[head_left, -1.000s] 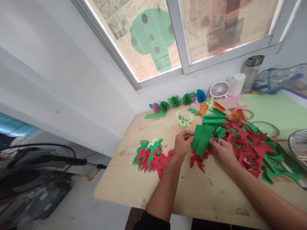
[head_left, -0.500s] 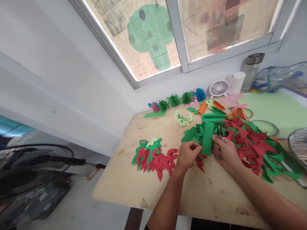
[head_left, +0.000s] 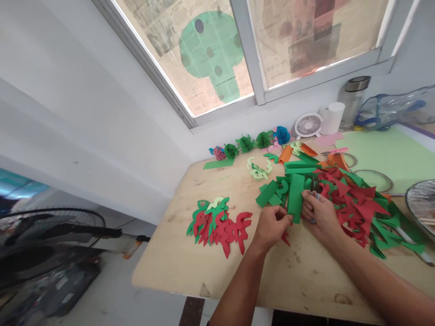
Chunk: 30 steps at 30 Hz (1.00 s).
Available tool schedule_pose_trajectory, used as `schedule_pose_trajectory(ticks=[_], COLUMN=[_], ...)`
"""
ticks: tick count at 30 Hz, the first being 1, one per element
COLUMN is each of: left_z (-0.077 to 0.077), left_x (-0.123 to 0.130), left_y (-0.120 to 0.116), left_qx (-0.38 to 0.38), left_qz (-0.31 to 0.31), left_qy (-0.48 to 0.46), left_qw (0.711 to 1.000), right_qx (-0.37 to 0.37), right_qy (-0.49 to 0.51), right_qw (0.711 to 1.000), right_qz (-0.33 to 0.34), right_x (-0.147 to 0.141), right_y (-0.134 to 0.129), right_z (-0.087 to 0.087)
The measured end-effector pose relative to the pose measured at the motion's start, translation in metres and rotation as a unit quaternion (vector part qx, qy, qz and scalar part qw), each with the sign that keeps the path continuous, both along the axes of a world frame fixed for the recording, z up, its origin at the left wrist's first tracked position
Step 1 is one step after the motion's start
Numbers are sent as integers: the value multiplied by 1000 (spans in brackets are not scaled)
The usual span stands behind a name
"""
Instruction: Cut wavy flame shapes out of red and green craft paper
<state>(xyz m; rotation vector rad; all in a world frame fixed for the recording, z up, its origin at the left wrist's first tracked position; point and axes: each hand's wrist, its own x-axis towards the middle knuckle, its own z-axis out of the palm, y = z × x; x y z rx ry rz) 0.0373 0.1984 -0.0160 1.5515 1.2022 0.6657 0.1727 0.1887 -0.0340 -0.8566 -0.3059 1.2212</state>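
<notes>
A folded green paper strip [head_left: 295, 197] stands out between my two hands, leaning slightly. With thumb and finger, my left hand [head_left: 272, 226] pinches its lower left corner. My right hand [head_left: 319, 212] has its thumb and fingertips at the strip's right edge. Held in that same hand is a pair of scissors [head_left: 314, 184], blades pointing away from me and the grey-blue handles partly hidden by the fingers. Green paper pieces [head_left: 270, 194] lie just beyond my left hand. Beside my right hand spreads a pile of red paper scraps [head_left: 353, 199] mixed with green.
Cut red shapes [head_left: 227, 231] and green shapes [head_left: 199, 210] lie at the left of the wooden table [head_left: 166, 258]. Pale green cutouts [head_left: 260, 170], paper flowers [head_left: 245, 143] and a small white fan [head_left: 308, 125] sit toward the wall. A glass bottle [head_left: 353, 104] stands back right.
My left hand has moved slightly right and nearer to me, along the strip's lower left corner. The strip now leans a little more. My right hand stays at its edge with the scissors.
</notes>
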Motion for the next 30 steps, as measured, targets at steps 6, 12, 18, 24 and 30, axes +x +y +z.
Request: schedule_pose_trajectory(ticks=[6, 12, 18, 24, 30], left_z=[3, 2, 12, 23, 20], left_x=[-19, -21, -27, -51, -32], left_y=[0, 2, 5, 32, 24], left_qx=[-14, -8, -14, 7, 70], left_qz=[-85, -100, -110, -18, 107], left_qy=[37, 52, 62, 79, 54], left_qw=[996, 994, 992, 997, 990], right_qx=[3, -13, -14, 10, 20], right_qy=[0, -8, -4, 18, 47], right_qw=[1000, 1000, 1000, 999, 999], right_qz=[-27, 6, -4, -45, -15], right_x=[7, 4, 6, 17, 18], right_y=[1, 0, 2, 6, 4], right_z=[5, 4, -1, 2, 6])
